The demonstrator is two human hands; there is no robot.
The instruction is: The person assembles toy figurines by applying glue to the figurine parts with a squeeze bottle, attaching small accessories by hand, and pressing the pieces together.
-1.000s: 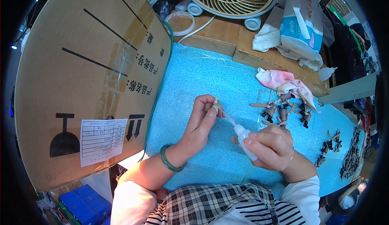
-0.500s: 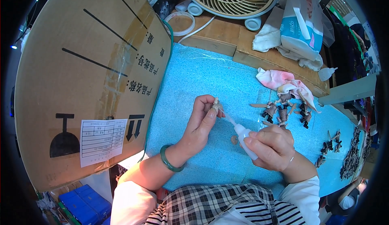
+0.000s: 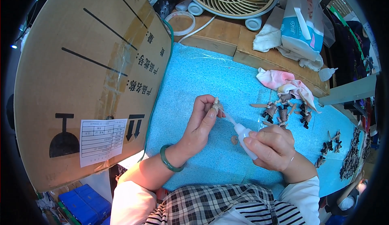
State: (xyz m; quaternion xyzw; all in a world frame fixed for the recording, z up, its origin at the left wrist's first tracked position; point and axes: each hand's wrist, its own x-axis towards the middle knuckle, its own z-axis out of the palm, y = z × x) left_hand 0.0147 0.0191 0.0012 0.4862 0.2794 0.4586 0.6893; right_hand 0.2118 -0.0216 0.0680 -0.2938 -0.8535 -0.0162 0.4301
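One left hand (image 3: pixel 199 120) is pinching a small beige figurine part (image 3: pixel 216 104) right of the cardboard box (image 3: pixel 56 91), the right hand (image 3: pixel 270 146) farther right is gripping a white squeeze bottle (image 3: pixel 242 134), nozzle (image 3: pixel 229 118) pointing at the part, neither visibly shifting since a second ago, suggesting steady nozzle work.

Round fan (image 3: pixel 233 0); tall cardboard box (image 3: pixel 89 91)

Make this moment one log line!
left hand: pinches small piece | right hand: holds white bottle, nozzle toward piece | blue mat: small figures
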